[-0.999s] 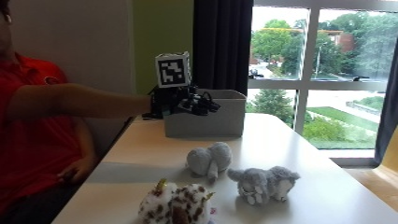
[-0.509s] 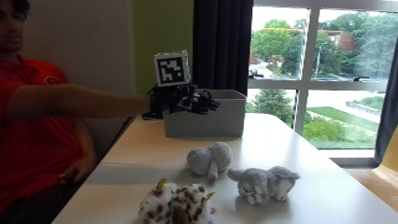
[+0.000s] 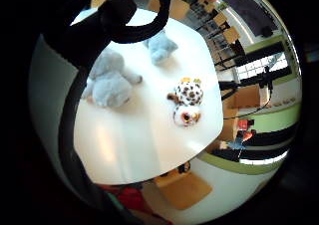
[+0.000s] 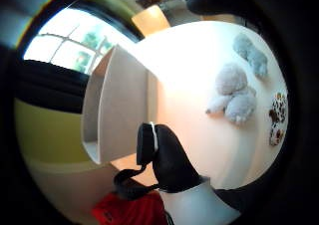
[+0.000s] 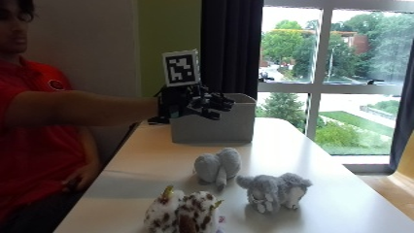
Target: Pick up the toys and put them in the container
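Right hand (image 5: pixel 194 103) fingers spread, holding nothing, above near wall of container (image 5: pixel 210 127). Elephant (image 5: pixel 218 165), grey toy (image 5: pixel 273 190), spotted toy (image 5: pixel 182 215) well below it on table (image 5: pixel 336 194).

Three soft toys are counted on the table (image 5: pixel 310 145): one pale grey elephant (image 5: pixel 218 166), one darker grey furry animal (image 5: pixel 273 190) and one white animal with brown spots (image 5: pixel 182 216). One grey container (image 5: pixel 210 127) is seen at the far end of the same table. One gloved hand (image 5: pixel 192 103) is seen above that container. One table is counted in all.
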